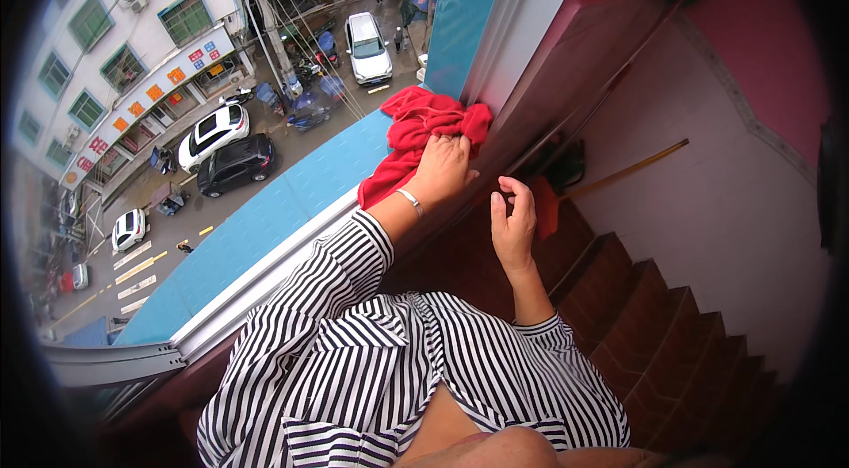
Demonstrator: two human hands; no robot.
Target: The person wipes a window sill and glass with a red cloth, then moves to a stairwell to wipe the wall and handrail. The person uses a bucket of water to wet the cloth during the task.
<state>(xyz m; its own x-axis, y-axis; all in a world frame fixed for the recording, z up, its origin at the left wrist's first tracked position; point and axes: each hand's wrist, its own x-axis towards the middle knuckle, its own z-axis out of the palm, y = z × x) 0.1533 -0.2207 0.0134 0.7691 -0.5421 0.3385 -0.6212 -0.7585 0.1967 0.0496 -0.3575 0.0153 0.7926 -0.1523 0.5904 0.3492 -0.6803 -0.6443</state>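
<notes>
A bunched red cloth (424,123) lies on the corner of the windowsill, against the upright of the white window frame (530,10). My left hand (443,166), with a silver bracelet (411,201) at the wrist, presses into the cloth and grips it; the folds partly hide the fingers. Part of the cloth hangs over the lower window track (285,269). My right hand (515,219) is raised to the right of the sill, fingers loosely bent and apart from the thumb, holding nothing.
Outside the open window, the blue-tiled ledge (265,236) drops to a street with parked cars (368,46) and overhead wires. To the right, brown tiled stairs (637,309) run along a wall. A yellow-brown handle (627,166) and an orange dustpan-like object (545,206) stand near my right hand.
</notes>
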